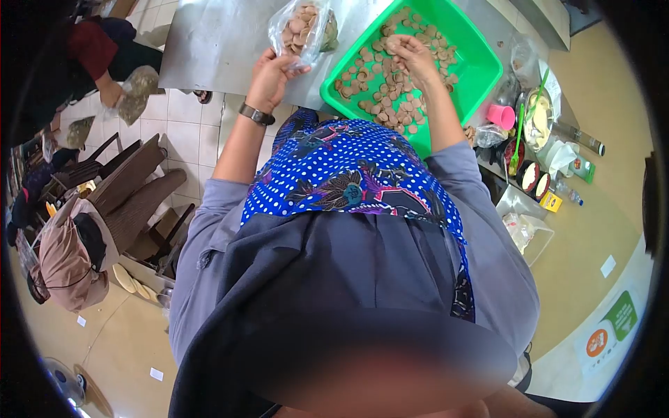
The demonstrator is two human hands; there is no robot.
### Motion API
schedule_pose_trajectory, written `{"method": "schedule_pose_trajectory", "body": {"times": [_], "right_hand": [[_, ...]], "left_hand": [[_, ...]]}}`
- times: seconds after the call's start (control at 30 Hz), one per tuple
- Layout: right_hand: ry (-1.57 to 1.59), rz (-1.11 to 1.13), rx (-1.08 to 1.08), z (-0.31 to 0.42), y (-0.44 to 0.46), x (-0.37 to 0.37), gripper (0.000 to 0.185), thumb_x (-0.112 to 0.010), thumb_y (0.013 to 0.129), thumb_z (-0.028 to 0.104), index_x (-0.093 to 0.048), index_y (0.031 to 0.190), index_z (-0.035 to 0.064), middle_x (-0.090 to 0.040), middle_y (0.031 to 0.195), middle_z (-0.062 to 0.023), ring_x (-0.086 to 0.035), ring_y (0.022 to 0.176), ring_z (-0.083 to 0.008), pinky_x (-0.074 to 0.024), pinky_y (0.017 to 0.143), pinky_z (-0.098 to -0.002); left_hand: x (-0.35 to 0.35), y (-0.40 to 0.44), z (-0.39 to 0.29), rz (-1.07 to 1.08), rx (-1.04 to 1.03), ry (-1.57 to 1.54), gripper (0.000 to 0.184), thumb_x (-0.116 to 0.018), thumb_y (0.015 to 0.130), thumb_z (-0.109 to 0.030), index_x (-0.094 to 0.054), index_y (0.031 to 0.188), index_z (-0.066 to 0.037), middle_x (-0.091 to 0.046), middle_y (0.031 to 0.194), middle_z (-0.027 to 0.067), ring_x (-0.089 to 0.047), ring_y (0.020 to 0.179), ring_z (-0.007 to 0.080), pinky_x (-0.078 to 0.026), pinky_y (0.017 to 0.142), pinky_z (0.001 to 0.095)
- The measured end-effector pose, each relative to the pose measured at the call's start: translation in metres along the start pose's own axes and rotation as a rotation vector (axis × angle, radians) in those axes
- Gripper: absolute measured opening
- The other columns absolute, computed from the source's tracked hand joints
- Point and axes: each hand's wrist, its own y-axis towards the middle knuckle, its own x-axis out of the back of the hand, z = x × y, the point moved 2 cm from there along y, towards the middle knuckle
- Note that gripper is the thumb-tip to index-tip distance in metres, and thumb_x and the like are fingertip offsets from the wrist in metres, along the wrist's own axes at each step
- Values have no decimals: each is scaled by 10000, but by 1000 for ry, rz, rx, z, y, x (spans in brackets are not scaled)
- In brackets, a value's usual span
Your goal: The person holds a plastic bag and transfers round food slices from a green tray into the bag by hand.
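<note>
My left hand (273, 78) grips the edge of a clear plastic bag (280, 29), which stands on the metal table (216, 42) with many round brown chips (301, 26) inside. To the right, a green tub (482, 64) holds a loose spread of the same brown discs (390, 94). Over the tub is my right hand (412, 57), its fingers pinched together around one or more discs at the fingertips; the exact number cannot be made out.
Right of the tub are a pink cup (500, 116), a bowl (538, 125) with pale food, green utensils and small dark dishes. At the upper left, another person's hand (110, 93) holds filled clear bags (136, 97). Brown chairs (129, 188) stand at the left.
</note>
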Motion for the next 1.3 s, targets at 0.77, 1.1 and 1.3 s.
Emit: {"method": "schedule_pose_trajectory", "body": {"times": [0.77,1.1,1.3], "right_hand": [[-674,59,871,101,-40,-36,175,-583,808,154,-641,967,107,-626,898,-74,-616,788,-263,-501,680,-389],[-1511,113,-129,-55,-74,43,259,-628,736,204,-606,955,67,-631,924,-158,-614,856,-337,-488,736,-432],[-1247,241,411,-68,-101,-3,196,-625,724,94,-616,919,104,-566,943,-65,-597,842,-281,-493,675,-397]], "left_hand": [[6,-41,6,-81,-125,52,133,-629,827,-38,-514,889,-64,-598,880,66,-641,803,227,-546,725,357],[5,-33,5,-17,-95,72,130,-616,831,-13,-517,904,-55,-605,889,66,-638,805,223,-553,764,377],[8,-32,15,-3,-93,114,138,-617,833,-14,-523,929,-47,-599,897,71,-639,839,243,-554,766,375]]}}
